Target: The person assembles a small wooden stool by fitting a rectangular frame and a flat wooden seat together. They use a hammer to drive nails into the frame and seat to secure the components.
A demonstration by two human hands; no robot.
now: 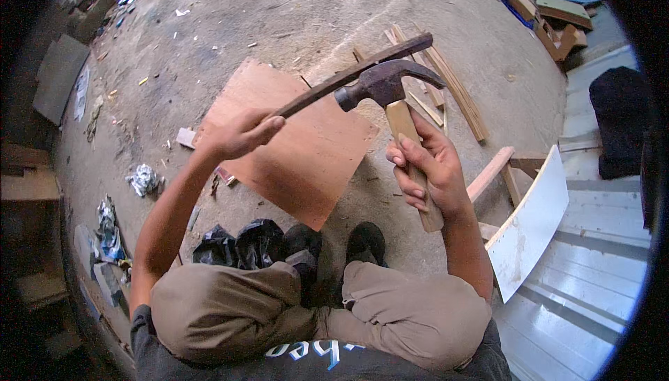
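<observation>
My right hand is wrapped round the pale wooden handle of a claw hammer, its dark steel head uppermost. The claw curves to the right and the striking face points left. In my left hand is one end of a dark, narrow strip, which slants up to the right. The strip passes just above the hammer head in the picture; whether they touch I cannot tell. Below both hands a reddish-brown plywood sheet lies on the ground in front of my feet.
Several wooden strips lie beyond the plywood. At right, a white-faced curved panel with wooden pieces stands beside corrugated metal sheeting. Black plastic bags sit by my shoes. Crumpled foil and scraps litter the left.
</observation>
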